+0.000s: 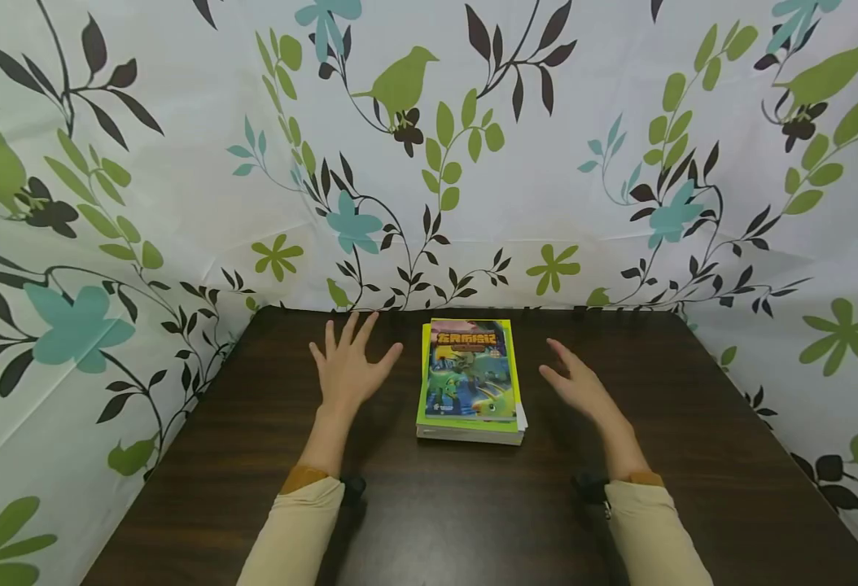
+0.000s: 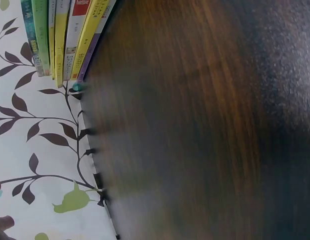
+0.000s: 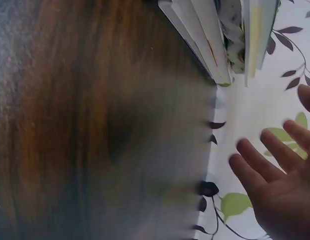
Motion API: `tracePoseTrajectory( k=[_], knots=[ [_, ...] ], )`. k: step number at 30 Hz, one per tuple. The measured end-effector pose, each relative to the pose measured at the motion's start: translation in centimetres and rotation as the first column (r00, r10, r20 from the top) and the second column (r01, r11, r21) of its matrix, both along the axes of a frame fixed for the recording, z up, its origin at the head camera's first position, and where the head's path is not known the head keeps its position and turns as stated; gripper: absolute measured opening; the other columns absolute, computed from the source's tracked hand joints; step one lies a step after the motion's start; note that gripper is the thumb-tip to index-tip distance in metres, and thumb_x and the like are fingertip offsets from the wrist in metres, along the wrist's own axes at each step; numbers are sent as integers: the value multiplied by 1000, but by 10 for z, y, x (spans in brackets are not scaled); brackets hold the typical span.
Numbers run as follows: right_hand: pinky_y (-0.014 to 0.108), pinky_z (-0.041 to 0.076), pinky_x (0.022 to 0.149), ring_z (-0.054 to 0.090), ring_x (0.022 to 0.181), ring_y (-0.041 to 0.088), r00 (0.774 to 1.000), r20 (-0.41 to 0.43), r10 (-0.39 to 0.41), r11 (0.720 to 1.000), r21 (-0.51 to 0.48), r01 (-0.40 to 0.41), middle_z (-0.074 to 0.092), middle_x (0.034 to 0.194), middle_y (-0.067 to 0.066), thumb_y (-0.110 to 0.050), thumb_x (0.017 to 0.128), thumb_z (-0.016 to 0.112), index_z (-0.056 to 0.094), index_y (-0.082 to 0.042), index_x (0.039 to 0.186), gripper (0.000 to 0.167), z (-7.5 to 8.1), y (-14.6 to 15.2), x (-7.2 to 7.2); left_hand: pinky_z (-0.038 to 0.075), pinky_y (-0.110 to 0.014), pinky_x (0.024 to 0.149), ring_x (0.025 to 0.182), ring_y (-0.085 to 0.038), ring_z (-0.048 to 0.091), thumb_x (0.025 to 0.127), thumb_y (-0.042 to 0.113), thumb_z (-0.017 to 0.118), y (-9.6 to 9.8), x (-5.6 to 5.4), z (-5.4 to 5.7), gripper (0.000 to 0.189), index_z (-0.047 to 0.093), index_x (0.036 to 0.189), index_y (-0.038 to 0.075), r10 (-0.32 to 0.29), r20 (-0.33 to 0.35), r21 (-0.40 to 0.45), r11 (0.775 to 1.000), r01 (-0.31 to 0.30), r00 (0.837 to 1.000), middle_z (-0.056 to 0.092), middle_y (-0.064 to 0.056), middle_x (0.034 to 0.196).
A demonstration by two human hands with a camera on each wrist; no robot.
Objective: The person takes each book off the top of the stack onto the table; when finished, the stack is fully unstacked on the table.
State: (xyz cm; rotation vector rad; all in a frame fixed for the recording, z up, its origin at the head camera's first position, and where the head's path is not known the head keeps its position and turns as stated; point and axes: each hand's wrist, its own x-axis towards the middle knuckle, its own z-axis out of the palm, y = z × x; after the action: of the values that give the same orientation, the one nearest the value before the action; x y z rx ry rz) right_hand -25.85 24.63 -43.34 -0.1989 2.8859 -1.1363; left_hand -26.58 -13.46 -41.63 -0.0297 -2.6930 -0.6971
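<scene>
A stack of several books (image 1: 470,374) lies on the dark wooden table, the top one a colourful cover with a green dinosaur-like creature and yellow title lettering. To its left my left hand (image 1: 348,366) hovers with fingers spread, apart from the books. My right hand (image 1: 579,387) is held on the other side, fingers extended and nothing in it. In the left wrist view the coloured spines (image 2: 70,40) show at the top, with only fingertips (image 2: 4,223) at the lower left edge. The right wrist view has the page edges (image 3: 214,40) and my right hand's fingers (image 3: 254,170) apart from them.
The dark table (image 1: 466,513) has a glossy wood grain. A white cloth (image 1: 466,268) printed with leaves, birds and flowers hangs behind the table's far edge and along both sides. Dark straps or devices (image 1: 354,488) sit at the wrists below the sleeves.
</scene>
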Motion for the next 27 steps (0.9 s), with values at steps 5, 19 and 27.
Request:
tracePoseTrajectory(
  k=[5, 19, 27],
  knots=[
    [63, 30, 110, 29, 142, 46, 987, 150, 50, 990, -135, -29, 22, 160, 22, -32, 104, 42, 14, -13, 158, 63, -7, -11, -7, -1, -72, 112, 150, -40, 8, 87, 73, 49, 0, 0, 3, 78, 35, 152, 33, 8, -13, 12, 1000, -8, 1000, 30, -6, 160],
    [56, 31, 114, 31, 141, 45, 960, 272, 62, 911, -408, 57, 17, 159, 27, -12, 103, 38, 9, -9, 158, 62, -34, -36, -22, 1, -73, 111, 147, -45, 18, 86, 75, 46, -5, 4, 2, 81, 36, 152, 30, 22, 30, 30, 999, -23, 999, 36, -10, 157],
    [56, 27, 115, 26, 144, 41, 959, 274, 67, 893, -445, 65, 13, 161, 22, -8, 99, 40, 16, -10, 157, 63, -36, -43, -26, 9, -72, 112, 146, -44, 22, 86, 75, 46, -6, 5, 3, 81, 35, 152, 30, 18, 73, 42, 999, -21, 997, 36, -9, 157]
  ],
)
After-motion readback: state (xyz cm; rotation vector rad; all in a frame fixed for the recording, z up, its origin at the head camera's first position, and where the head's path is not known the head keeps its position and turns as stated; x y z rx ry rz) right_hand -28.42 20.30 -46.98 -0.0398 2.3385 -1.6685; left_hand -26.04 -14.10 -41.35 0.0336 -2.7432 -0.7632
